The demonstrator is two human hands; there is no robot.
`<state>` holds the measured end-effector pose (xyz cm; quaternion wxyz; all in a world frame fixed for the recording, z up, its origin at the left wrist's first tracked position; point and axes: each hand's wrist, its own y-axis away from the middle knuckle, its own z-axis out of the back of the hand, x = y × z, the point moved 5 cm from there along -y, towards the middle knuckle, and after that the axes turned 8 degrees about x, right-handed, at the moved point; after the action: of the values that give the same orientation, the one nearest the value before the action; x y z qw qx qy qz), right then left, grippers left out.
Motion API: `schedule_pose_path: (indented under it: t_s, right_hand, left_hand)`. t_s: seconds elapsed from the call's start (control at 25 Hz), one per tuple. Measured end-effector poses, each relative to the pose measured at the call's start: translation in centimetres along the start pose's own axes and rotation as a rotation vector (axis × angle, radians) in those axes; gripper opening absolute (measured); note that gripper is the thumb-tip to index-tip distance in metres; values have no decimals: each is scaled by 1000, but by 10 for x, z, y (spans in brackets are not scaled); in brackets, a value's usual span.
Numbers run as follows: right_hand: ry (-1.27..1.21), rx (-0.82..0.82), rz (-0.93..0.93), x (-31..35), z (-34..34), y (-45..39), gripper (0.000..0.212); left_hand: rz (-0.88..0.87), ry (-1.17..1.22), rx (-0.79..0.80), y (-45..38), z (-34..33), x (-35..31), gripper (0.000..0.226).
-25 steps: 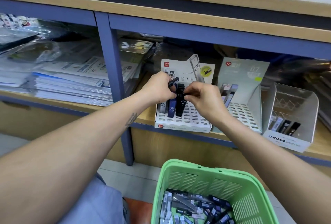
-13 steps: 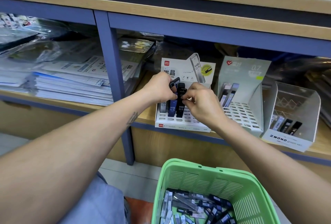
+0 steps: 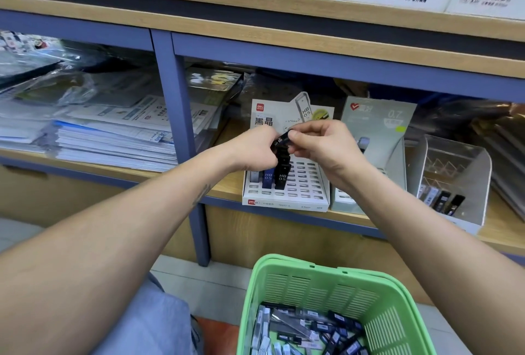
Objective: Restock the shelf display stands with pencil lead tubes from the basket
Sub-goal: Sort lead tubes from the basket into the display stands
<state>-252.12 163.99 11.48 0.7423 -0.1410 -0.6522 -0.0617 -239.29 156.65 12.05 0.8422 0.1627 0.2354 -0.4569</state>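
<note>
Far left compartment of the shelf (image 3: 255, 50): stacked paper packs in clear wrap (image 3: 93, 139), lying flat. Right of the blue upright, the left hand (image 3: 255, 150) is raised over the white slotted stand (image 3: 301, 184), fingers curled; dark tubes show beneath its fingertips, though how many it grips cannot be told. A black lead tube marked HB (image 3: 281, 140) is tilted between the two hands, and the right hand (image 3: 321, 144) pinches its upper end between thumb and forefinger, remaining fingers curled. Below the hands, three tubes stand upright in the stand's left-hand slots: a pale one, a blue tube (image 3: 267, 179) and a black tube marked HB 0.5 (image 3: 282, 180); the slots to their right hold nothing. Just beside it on the right stands the grey-green 0.7 stand (image 3: 377, 124), partly hidden by the right wrist. Further right, a clear angled stand (image 3: 454, 173) holds a few tubes at its lower front. In the foreground, lower right, the green basket (image 3: 321, 286) contains a loose heap of black, grey and clear lead tubes (image 3: 309, 332).
</note>
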Motion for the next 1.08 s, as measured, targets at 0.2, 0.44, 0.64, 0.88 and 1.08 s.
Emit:
schedule_pose_path:
  t_s: [0.2,0.44,0.64,0.88,1.08]
  right_hand:
    - [184,-86,48,3,21,-1,18]
    - [497,-43,132,-1,18,4,21]
    - [642,12,192,-17,9,10,14]
    - [704,3,224,-26,5,16,17]
    - [775,9,260,-23,6,14,12]
  left_hand:
    - [-43,-8,-15,4,1,10,23]
    - [-76,-181,-117,1,1,19,22]
    - [-119,-254,-149,1,-1,16,15]
    - [-156,-289,-147,1,-1,16,14]
    - [-158,-292,-158,-1,-3,17,13]
